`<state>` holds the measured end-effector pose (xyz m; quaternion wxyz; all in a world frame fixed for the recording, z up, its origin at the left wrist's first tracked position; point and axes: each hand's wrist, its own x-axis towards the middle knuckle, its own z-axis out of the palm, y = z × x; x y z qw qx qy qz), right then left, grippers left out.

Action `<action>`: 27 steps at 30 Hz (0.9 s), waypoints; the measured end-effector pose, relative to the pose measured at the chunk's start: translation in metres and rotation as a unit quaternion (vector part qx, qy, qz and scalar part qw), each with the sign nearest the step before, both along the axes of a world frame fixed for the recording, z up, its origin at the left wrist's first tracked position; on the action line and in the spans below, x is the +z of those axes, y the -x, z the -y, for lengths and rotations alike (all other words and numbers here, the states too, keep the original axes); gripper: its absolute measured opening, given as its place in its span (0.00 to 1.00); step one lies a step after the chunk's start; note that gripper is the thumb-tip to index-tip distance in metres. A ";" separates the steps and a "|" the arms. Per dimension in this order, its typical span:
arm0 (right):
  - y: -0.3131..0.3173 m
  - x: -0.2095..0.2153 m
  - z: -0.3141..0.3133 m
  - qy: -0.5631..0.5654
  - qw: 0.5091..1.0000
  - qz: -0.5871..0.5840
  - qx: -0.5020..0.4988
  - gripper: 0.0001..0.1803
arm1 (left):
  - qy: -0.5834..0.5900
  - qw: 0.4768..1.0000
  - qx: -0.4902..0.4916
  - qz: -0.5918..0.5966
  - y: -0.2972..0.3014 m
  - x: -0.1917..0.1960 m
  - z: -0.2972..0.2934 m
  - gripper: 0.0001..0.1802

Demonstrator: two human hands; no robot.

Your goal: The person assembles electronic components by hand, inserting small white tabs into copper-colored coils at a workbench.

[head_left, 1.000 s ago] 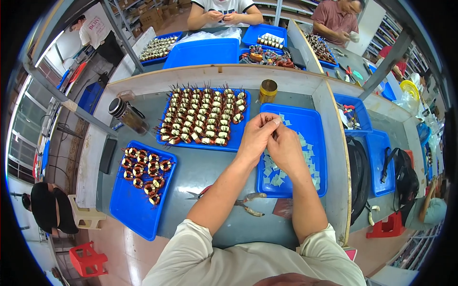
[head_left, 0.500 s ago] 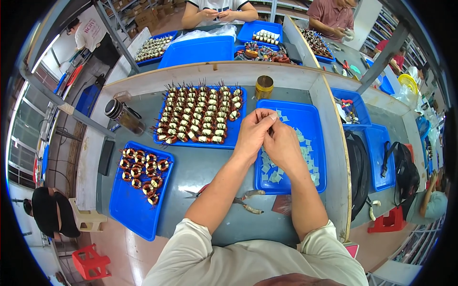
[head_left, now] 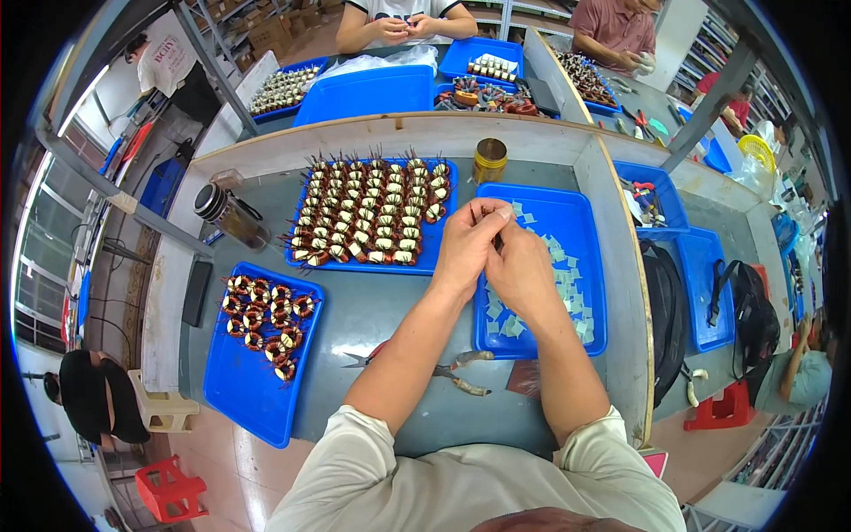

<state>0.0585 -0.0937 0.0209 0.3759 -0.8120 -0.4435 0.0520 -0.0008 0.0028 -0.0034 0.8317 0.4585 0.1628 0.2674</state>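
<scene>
From where I stand, the person's left hand (head_left: 468, 250) and right hand (head_left: 525, 273) are drawn together over the upper left part of a blue tray (head_left: 572, 213), fingertips pinched on a small wire-wound coil (head_left: 481, 210). The fingers cover most of it, dark wire ends showing between them. Pale little squares (head_left: 567, 279) lie scattered in the tray below.

The grey counter (head_left: 372, 306) has a dull sheen. Toward its back, a large tray (head_left: 433, 246) carries coils in close rows (head_left: 363, 213), wires bristling upward; at the near left, an angled tray (head_left: 248, 399) has a looser cluster (head_left: 257, 310) at its far end. A yellowish jar (head_left: 490, 164) stands by the back partition (head_left: 532, 142), a dark flask (head_left: 235, 217) leans off to the left, and pliers with worn pale handles (head_left: 470, 387) lie between the forearms.

Beyond the partition someone in a white shirt (head_left: 417, 25) sits with both hands raised over another counter, and a person in a reddish shirt (head_left: 612, 37) works further right. A black bag (head_left: 663, 328) is just past the right-hand divider. Down on the tiled floor (head_left: 232, 461), a red stool (head_left: 168, 489) sits near a beige one (head_left: 167, 408).
</scene>
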 end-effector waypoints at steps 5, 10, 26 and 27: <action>0.002 -0.003 -0.001 -0.037 0.999 0.008 -0.001 0.12 | -0.002 1.000 0.006 -0.001 0.000 0.000 -0.001 0.09; 0.003 0.002 0.003 -0.027 0.999 0.027 0.000 0.12 | -0.007 1.000 0.005 -0.002 0.000 0.002 0.001 0.10; -0.001 0.000 0.001 -0.014 1.000 0.027 0.007 0.12 | 0.010 1.000 0.019 -0.019 -0.004 -0.003 0.002 0.09; 0.000 -0.001 0.002 -0.013 1.000 0.026 0.008 0.12 | 0.010 1.000 0.020 -0.020 -0.003 -0.002 0.004 0.09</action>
